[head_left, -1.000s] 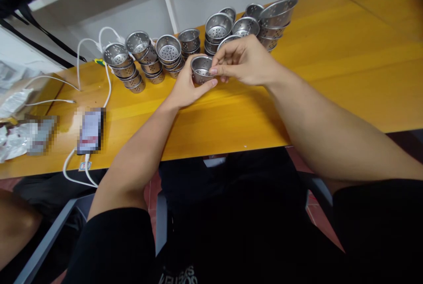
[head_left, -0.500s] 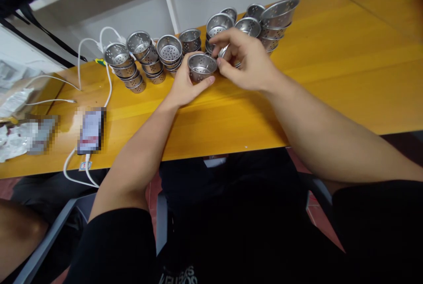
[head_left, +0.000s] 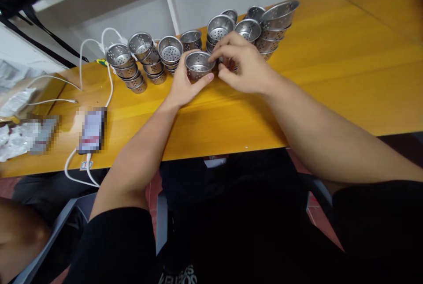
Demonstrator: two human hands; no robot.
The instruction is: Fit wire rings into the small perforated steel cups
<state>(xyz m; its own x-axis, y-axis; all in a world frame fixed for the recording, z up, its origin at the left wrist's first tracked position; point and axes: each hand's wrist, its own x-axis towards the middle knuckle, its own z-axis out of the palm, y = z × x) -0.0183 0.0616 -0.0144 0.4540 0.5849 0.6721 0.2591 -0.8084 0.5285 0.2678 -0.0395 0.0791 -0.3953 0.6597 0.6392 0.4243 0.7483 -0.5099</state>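
Note:
My left hand (head_left: 185,83) is wrapped round a small perforated metal strainer basket (head_left: 199,72), its thumb along the near side and its fingers behind. The basket tilts slightly toward me with its open mouth up. At its right rim is my right hand (head_left: 244,61), with curled fingers and the thumb apart from the index finger. That index fingertip reaches the rim; whether it touches cannot be made out. I see nothing held in the right hand. Behind both hands stand stacks of similar baskets, such as the stack with a round rim (head_left: 171,52) and a taller stack (head_left: 220,28) partly hidden by my right hand.
More stacked baskets stand at the left (head_left: 120,57) and right (head_left: 279,17). A phone (head_left: 91,132) with a white cable (head_left: 110,83) lies on the wooden table (head_left: 330,76). Clear plastic packaging (head_left: 16,140) is at far left. Another person's bare limb (head_left: 20,235) shows at lower left.
The held basket has shifted slightly left and up with my left hand. My right index finger has moved left to the basket's rim.

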